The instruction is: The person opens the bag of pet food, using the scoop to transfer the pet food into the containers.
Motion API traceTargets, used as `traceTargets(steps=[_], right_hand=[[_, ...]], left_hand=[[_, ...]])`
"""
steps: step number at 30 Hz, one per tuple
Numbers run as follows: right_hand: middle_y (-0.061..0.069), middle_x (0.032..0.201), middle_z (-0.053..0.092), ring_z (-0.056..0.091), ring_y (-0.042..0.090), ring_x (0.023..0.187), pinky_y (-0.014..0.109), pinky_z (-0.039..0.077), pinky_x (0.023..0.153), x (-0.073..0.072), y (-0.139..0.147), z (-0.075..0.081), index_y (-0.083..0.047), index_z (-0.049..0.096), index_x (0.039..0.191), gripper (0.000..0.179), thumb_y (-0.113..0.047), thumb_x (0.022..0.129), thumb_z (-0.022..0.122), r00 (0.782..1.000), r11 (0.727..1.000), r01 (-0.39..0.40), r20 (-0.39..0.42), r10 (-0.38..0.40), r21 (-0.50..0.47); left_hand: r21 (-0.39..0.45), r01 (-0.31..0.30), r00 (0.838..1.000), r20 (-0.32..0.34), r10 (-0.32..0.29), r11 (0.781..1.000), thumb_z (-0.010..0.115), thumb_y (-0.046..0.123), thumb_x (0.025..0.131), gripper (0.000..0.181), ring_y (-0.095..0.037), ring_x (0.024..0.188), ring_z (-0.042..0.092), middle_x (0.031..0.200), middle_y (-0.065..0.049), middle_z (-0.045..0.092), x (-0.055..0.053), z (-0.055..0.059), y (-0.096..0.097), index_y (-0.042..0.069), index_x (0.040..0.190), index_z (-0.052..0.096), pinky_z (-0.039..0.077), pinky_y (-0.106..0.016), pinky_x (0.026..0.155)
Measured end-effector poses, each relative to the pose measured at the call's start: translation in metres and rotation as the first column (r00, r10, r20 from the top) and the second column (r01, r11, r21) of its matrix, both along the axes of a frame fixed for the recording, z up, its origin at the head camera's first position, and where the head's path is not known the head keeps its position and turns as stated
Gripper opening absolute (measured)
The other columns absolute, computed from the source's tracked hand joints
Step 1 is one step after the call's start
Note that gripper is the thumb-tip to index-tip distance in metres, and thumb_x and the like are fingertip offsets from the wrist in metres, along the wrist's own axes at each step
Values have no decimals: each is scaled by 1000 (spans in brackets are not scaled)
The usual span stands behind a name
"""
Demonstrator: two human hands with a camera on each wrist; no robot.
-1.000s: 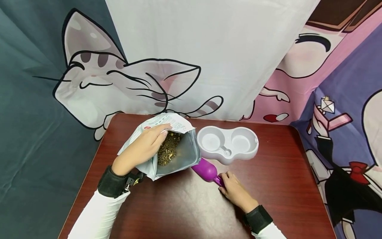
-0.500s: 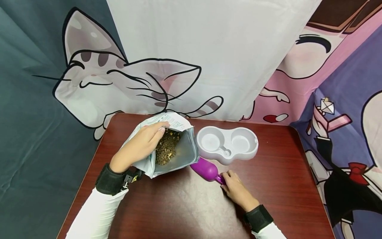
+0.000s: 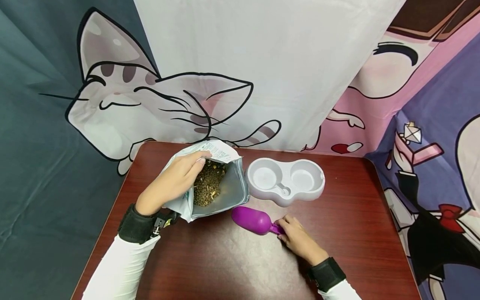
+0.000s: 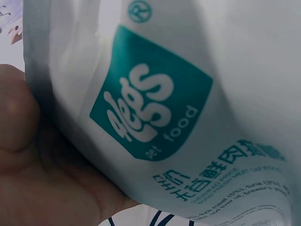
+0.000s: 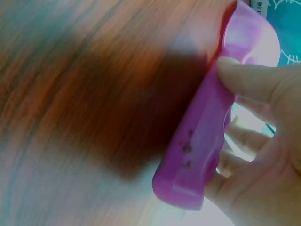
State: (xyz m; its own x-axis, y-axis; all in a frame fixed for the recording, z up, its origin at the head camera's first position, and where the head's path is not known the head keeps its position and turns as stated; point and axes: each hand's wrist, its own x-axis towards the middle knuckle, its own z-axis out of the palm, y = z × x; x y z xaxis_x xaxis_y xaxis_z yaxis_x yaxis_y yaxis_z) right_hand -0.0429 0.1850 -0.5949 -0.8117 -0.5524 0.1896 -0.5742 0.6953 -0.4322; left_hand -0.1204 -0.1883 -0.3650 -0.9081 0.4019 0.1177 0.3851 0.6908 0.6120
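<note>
In the head view an open white pet food bag [image 3: 225,151], silver inside, leans toward the right with brown kibble [image 3: 208,185] in it. My left hand [image 3: 176,181] grips its upper edge on the left. The left wrist view has the printed face of the bag [image 4: 155,94] beside the hand [image 4: 56,174]. Just below the bag's mouth lies a purple scoop [image 3: 252,220], rounded back upward. My right hand [image 3: 298,237] holds its handle; in the right wrist view the thumb [image 5: 249,77] presses near the scoop's neck, fingers behind the handle [image 5: 193,146].
Right of the bag stands a light grey double pet bowl [image 3: 286,195] with two round hollows, close to the bag's right edge. The reddish-brown table [image 3: 356,208] ends against a printed cloth backdrop [image 3: 262,62] at the back.
The scoop's front end has swung left and toward me, out from the bag's lower right corner. My left hand and the bag have shifted slightly left.
</note>
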Motion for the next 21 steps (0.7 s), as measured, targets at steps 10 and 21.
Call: traceTargets(steps=[10, 21], right_hand=[[-7, 89, 66, 60, 2, 82, 21, 51, 73, -3, 11, 10, -16, 64, 114, 24, -18, 90, 68, 846, 979, -68, 509, 159, -193], [0, 109, 65, 57, 7, 92, 25, 51, 81, -10, 15, 12, -14, 61, 126, 32, -14, 94, 61, 830, 967, -50, 528, 179, -249]], left_hand=[[-3, 2, 1000, 3, -2, 1000, 37, 21, 105, 35, -22, 128, 51, 130, -7, 61, -2, 0, -3, 6, 130, 56, 41, -43, 107], [3, 0, 1000, -7, 0, 1000, 38, 19, 104, 34, -21, 127, 52, 130, -7, 62, -3, -2, -3, 7, 129, 57, 41, -42, 107]])
